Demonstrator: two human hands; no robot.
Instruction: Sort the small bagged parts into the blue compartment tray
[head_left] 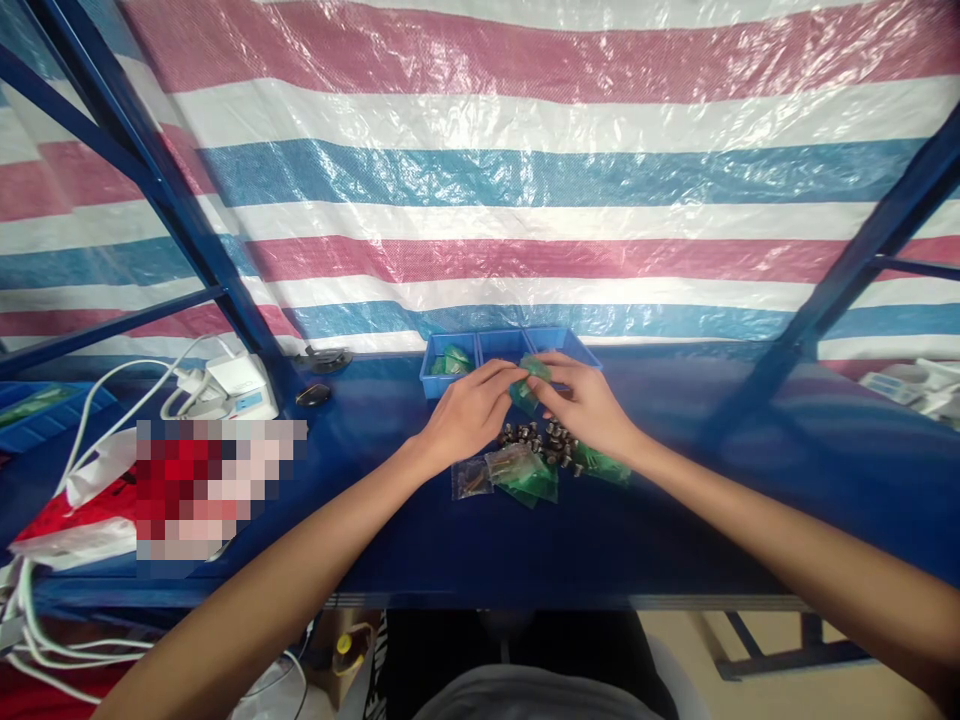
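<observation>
A small green plastic bag [527,392] is between my two hands, above the blue table. My left hand [471,412] is closed with its fingertips at the bag's top left. My right hand [583,398] pinches the bag from the other side, thumb bent over it. Just below lie several small dark metal parts [559,447] in a loose pile. In front of the pile are a clear packet [472,479] with brownish pieces inside, another clear packet [511,463] and flat green bags [536,487]. More green packaging [602,466] lies under my right wrist.
Behind my hands stands a divided blue bin [426,378] with green bags [452,360] in its left compartment. Left on the table [390,545] are a black mouse [313,395], a white power strip [259,402] with cables and a red package [82,510]. Blue metal posts flank the striped sheet [525,180].
</observation>
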